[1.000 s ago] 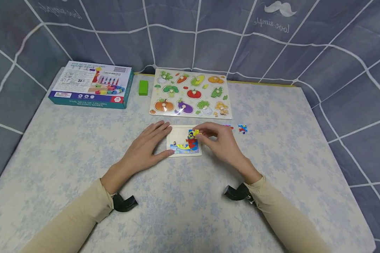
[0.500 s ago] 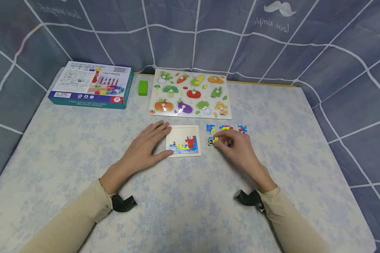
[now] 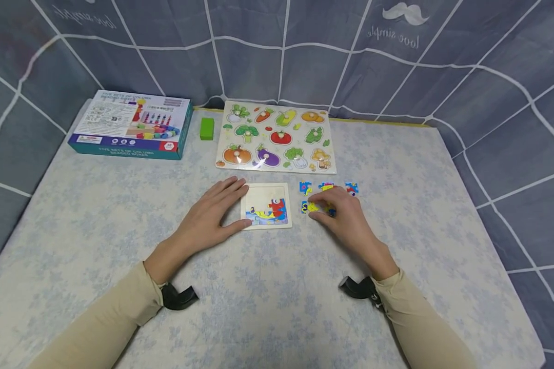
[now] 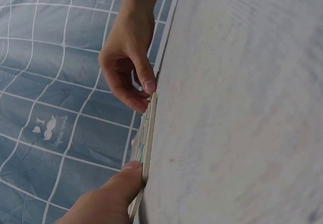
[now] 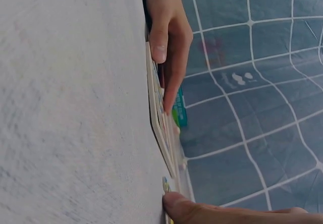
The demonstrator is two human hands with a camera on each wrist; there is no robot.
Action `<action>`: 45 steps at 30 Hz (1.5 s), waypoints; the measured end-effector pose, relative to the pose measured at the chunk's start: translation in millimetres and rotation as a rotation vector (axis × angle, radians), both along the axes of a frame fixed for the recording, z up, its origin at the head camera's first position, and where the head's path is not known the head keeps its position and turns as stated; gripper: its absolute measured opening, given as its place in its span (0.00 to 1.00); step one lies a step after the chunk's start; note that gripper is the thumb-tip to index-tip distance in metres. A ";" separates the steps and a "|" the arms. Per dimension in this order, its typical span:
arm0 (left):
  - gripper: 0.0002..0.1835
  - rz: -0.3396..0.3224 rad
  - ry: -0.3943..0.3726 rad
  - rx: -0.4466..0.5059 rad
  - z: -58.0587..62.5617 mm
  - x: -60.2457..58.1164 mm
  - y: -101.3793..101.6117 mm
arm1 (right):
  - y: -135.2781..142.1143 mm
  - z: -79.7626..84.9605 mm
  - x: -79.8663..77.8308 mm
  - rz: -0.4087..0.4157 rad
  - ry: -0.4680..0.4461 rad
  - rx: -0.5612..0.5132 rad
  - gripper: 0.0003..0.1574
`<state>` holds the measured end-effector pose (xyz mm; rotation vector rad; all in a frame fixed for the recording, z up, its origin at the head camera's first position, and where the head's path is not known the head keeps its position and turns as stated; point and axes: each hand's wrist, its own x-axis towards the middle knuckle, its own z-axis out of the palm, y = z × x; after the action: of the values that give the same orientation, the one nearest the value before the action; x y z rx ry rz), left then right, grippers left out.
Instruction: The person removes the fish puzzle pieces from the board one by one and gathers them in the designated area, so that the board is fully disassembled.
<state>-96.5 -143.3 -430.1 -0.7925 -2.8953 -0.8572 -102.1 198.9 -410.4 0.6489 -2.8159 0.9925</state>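
Observation:
My left hand point(image 3: 211, 211) lies flat at the left side of a small wooden puzzle frame point(image 3: 289, 205), its straight fingers and thumb resting on the edge. Pieces in red, yellow and blue fill the frame's bottom and right side; the upper left is bare wood. To the right of the frame, my right hand point(image 3: 343, 215) has thumb and fingertips spread around a blue-and-yellow puzzle piece point(image 3: 304, 207) on the table. The right wrist view shows the thumb point(image 5: 176, 204) right at a piece. Another piece point(image 3: 332, 210) is partly hidden beneath the right hand.
Behind the hand lie a blue puzzle piece point(image 3: 304, 187), a red-and-yellow one point(image 3: 326, 185) and a blue-and-red one point(image 3: 352, 187). Farther back are a vegetable peg board point(image 3: 277, 148), a green block point(image 3: 206, 129) and a bead-set box point(image 3: 131, 125). A grey curtain point(image 3: 240, 61) hangs behind the table.
My right hand has carried the blue-and-yellow puzzle piece from the frame to the table on the right, and its thumb and fingers have parted around it. My left hand has stayed put.

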 end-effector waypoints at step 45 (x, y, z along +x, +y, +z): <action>0.46 0.007 0.012 0.013 -0.8 0.2 0.8 | -53.7 0.4 6.4 0.034 0.108 -0.073 0.25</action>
<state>-96.3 -142.6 -430.9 -0.7833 -2.8779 -0.8662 -95.7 145.2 -410.0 0.7215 -2.6714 1.0279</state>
